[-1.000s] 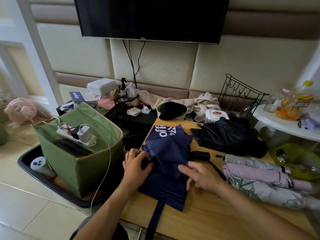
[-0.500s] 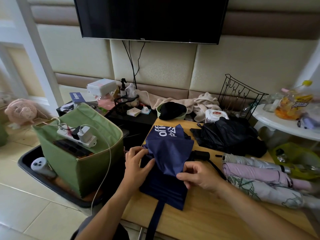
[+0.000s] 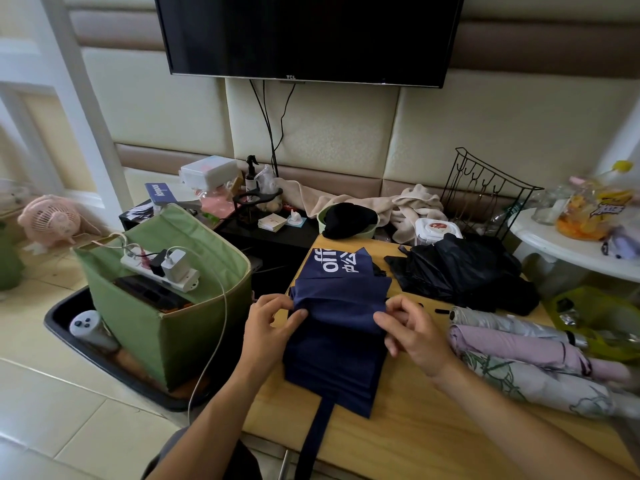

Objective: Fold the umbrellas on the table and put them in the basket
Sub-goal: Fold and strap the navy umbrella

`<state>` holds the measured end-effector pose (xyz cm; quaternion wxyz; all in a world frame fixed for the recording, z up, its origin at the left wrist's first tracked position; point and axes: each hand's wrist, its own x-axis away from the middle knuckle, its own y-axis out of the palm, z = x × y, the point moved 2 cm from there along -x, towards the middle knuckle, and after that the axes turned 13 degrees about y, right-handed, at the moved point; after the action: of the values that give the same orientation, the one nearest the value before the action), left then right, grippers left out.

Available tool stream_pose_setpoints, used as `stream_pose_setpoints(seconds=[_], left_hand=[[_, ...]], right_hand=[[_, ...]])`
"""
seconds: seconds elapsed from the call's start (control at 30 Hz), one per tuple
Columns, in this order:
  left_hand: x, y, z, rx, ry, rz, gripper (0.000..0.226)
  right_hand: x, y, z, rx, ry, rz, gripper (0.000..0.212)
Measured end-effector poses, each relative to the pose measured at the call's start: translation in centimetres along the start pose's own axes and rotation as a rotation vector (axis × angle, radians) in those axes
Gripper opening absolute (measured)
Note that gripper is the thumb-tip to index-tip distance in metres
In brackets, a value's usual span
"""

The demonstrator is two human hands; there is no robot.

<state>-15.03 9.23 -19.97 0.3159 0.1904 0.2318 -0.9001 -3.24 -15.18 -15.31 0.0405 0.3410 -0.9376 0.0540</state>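
Observation:
A navy umbrella (image 3: 337, 327) with white lettering lies flat on the wooden table (image 3: 415, 431), its strap hanging over the front edge. My left hand (image 3: 272, 322) pinches the left edge of a fabric fold. My right hand (image 3: 410, 327) pinches the right edge of the same fold. A black umbrella (image 3: 460, 271) lies crumpled behind. Three rolled umbrellas lie at the right: silver (image 3: 509, 322), pink (image 3: 519, 348) and leaf-patterned (image 3: 540, 382). The green fabric basket (image 3: 194, 327) stands on the floor to the left, with a power strip (image 3: 157, 270) and chargers lying across its top.
A black tray (image 3: 104, 358) holds the basket. A TV (image 3: 308, 32) hangs on the wall. A black wire rack (image 3: 485, 192), towels (image 3: 412, 206), a green bowl with a black cloth (image 3: 348, 220) and a white round table (image 3: 568, 247) crowd the back and right. A pink fan (image 3: 48, 220) stands far left.
Both hands moved up and apart to the two edges of the navy fabric fold and now pinch it. The panel they hold now lies flatter across the umbrella.

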Motion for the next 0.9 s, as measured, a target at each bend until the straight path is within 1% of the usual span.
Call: stream_pose_setpoints(seconds=[0.07,0.13,0.17,0.27,0.33,0.43,0.5,0.6,0.73,0.8,0.9], left_hand=[[0.0,-0.1,0.3,0.010,0.028,0.002,0.010],[0.1,-0.2,1.1,0.036,0.063,0.006,0.018],[0.1,-0.2,1.5,0.051,0.075,0.005,0.025],[0.3,-0.3,1.9,0.099,0.099,0.012,0.032],[0.4,-0.4,2.0,0.156,0.077,0.000,0.032],[0.6,-0.2,2.7,0.323,-0.024,-0.052,0.028],[0.6,0.0,2.9,0.356,-0.067,-0.069,0.026],[0.6,-0.2,2.9,0.417,-0.097,-0.032,0.022],[0.6,-0.6,3.1,0.492,-0.105,-0.012,0.018],[0.6,-0.6,3.0,0.506,-0.107,-0.024,0.015],[0.6,-0.5,2.9,0.555,-0.135,-0.033,0.017]], right_hand=[[-0.1,0.1,0.2,-0.059,0.015,0.070,0.052],[-0.1,0.1,0.1,-0.042,-0.030,0.113,0.050],[0.0,0.1,-0.1,0.018,-0.075,0.127,0.044],[0.0,0.2,-0.4,0.384,-0.255,0.245,0.020],[0.1,0.3,-0.3,0.437,-0.298,0.308,0.019],[0.3,0.3,-0.4,0.458,-0.325,0.285,0.024],[0.5,0.2,-0.6,0.500,-0.354,0.241,0.029],[0.8,0.4,-0.8,0.569,-0.389,0.210,0.032],[1.0,0.5,-0.6,0.672,-0.436,0.226,0.036],[1.0,0.6,-0.4,0.697,-0.450,0.223,0.035],[1.1,0.6,-0.3,0.726,-0.489,0.220,0.026]])
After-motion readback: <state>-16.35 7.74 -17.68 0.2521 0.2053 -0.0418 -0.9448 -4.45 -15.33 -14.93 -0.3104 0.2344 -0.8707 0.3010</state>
